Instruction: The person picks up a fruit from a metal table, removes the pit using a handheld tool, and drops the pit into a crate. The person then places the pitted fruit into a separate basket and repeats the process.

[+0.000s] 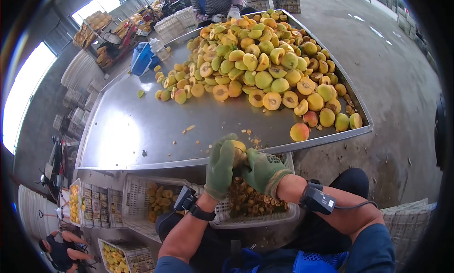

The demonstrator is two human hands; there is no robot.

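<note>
Both of my hands wear green gloves and meet at the near edge of the metal table (156, 145). My left hand (221, 166) is closed around a yellow peach half (239, 152). My right hand (265, 170) presses its fingers against the same fruit from the right; whether it also holds a tool is hidden. Below them is a white crate (255, 221) of brown pits and scraps. A large heap of whole and halved peaches (250, 60) covers the table's far and right parts.
A blue container (143, 59) and a clear bottle (159, 49) stand at the table's far left. Crates of cut fruit (135, 202) are at lower left. A gloved co-worker (215, 3) sits across the table; another person (64, 251) sits at lower left.
</note>
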